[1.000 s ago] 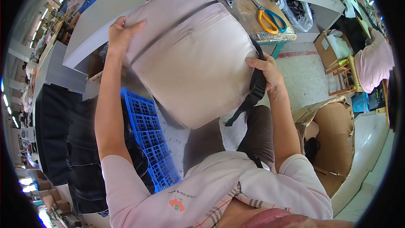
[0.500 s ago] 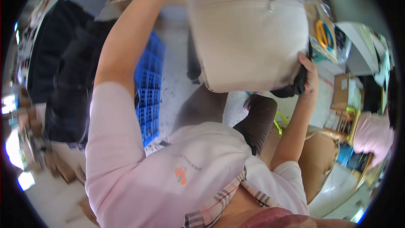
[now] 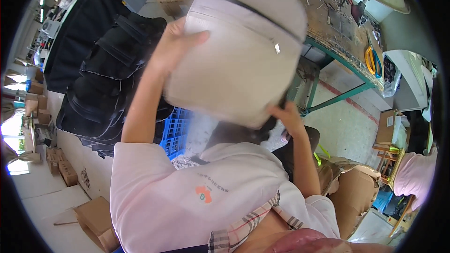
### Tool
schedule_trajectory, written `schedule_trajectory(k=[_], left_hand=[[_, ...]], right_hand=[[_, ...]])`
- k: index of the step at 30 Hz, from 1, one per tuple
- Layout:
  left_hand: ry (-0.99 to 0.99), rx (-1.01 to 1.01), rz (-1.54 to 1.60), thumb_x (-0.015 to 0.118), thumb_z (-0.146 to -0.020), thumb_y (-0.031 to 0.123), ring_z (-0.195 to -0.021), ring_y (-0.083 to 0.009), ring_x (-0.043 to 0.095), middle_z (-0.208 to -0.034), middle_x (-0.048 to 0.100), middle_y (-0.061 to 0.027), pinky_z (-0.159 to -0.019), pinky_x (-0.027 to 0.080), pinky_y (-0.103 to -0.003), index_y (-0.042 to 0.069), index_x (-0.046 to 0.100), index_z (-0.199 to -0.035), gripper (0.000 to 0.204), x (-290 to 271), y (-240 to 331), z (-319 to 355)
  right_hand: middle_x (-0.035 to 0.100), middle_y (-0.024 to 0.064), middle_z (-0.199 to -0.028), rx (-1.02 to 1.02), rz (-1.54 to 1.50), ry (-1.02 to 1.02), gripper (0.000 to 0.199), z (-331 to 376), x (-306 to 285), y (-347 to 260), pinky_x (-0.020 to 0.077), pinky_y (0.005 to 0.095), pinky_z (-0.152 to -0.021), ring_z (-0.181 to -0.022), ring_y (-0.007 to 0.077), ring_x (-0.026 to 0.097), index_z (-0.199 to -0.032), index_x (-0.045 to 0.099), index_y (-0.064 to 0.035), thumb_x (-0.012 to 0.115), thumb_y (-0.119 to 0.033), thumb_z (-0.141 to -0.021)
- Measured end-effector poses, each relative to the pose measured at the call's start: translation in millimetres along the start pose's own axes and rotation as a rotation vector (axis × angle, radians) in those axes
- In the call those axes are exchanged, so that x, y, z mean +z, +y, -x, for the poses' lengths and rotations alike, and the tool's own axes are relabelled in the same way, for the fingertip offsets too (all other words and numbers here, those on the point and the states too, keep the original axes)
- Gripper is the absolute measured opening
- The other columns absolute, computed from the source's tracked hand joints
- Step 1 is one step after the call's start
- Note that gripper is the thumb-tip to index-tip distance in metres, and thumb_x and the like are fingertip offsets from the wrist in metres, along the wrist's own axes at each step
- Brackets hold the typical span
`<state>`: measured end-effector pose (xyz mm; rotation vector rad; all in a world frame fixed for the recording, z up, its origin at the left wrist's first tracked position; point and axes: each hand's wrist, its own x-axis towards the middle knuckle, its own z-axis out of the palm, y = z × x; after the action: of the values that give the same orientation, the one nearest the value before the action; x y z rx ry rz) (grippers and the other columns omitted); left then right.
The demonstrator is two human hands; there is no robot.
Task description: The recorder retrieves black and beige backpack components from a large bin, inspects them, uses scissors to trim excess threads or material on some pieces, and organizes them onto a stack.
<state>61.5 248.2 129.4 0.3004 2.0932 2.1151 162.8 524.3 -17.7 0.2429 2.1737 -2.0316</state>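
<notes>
A beige backpack [image 3: 234, 65] is held up in front of me, tilted, its outline a little smeared by motion. Across its front run a dark seam and a zipper with a small shiny pull. My left hand [image 3: 176, 49] grips the backpack's left side, thumb on the front panel and the other fingers out of sight behind it. At the lower right corner my right hand [image 3: 289, 119] pinches the edge, with its thumb on the front. The back of the backpack is hidden.
Black bags [image 3: 112, 61] are piled on my left, over a blue plastic pallet [image 3: 176, 129]. A green-framed workbench [image 3: 335, 56] stands ahead on the right, with orange and blue-handled scissors [image 3: 372, 61] at its edge. Cardboard [image 3: 351, 192] is close by my right side.
The backpack has tilted and shifted left. My left hand, which was out of view at its top, now shows on its left side. My right hand has moved left and lower with it.
</notes>
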Motion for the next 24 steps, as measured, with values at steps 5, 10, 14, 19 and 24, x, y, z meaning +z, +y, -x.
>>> schedule_trajectory(k=[5, 10, 14, 19, 24], left_hand=[[-0.531, -0.007, -0.504, 0.057, -0.069, 0.002, -0.07, -0.0092, 0.053, -0.078, 0.06, -0.0036, -0.067, 0.043, -0.023, -0.003, 0.056, -0.088, 0.02, -11, 48, -21], [-1.066, 0.152, -0.842, 0.063, -0.065, 0.006, -0.059, -0.0064, 0.044, -0.063, 0.053, -0.002, -0.057, 0.04, -0.023, -0.006, 0.054, -0.081, 0.022, 63, 83, -63], [-1.04, 0.283, -1.1, 0.061, -0.061, 0.007, -0.062, -0.0093, 0.045, -0.064, 0.052, -0.0037, -0.059, 0.039, -0.022, -0.005, 0.055, -0.082, 0.024, 80, 89, -101], [-0.868, -0.012, -0.919, 0.067, -0.058, 0.012, -0.071, -0.0107, 0.051, -0.079, 0.058, -0.006, -0.064, 0.042, -0.024, -0.002, 0.057, -0.084, 0.032, 47, 94, -131], [-0.611, 0.058, -0.563, 0.069, -0.059, 0.008, -0.077, -0.0089, 0.054, -0.087, 0.059, -0.0032, -0.074, 0.042, -0.021, 0.0, 0.058, -0.095, 0.039, 33, 55, -145]], right_hand=[[0.055, 0.0117, -0.091, -0.907, 0.769, 0.258, 0.044, 12, -14, -128, 0.0408, 0.0385, -0.073, -0.085, 0.0331, 0.05, -0.094, 0.054, -0.0022, 0.067, -0.029, -0.062], [0.058, 0.0086, -0.08, -0.894, 0.866, -0.033, 0.038, -20, -40, -179, 0.0425, 0.0313, -0.067, -0.069, 0.0222, 0.052, -0.09, 0.056, -0.0019, 0.07, -0.017, -0.058], [0.056, 0.0004, -0.064, -0.332, 0.201, -0.129, 0.021, -33, -66, -143, 0.0416, 0.0234, -0.058, -0.058, 0.0092, 0.049, -0.077, 0.06, -0.0012, 0.07, -0.01, -0.061], [0.056, -0.0019, -0.062, -0.431, -0.06, 0.127, 0.01, -44, -86, -116, 0.0403, 0.0189, -0.053, -0.056, 0.0035, 0.047, -0.073, 0.062, -0.0013, 0.067, -0.003, -0.064], [0.061, 0.0045, -0.07, -0.276, -0.38, 0.14, 0.015, -52, -114, -123, 0.0453, 0.0206, -0.054, -0.057, 0.0092, 0.056, -0.08, 0.062, 0.0004, 0.067, -0.002, -0.065]])
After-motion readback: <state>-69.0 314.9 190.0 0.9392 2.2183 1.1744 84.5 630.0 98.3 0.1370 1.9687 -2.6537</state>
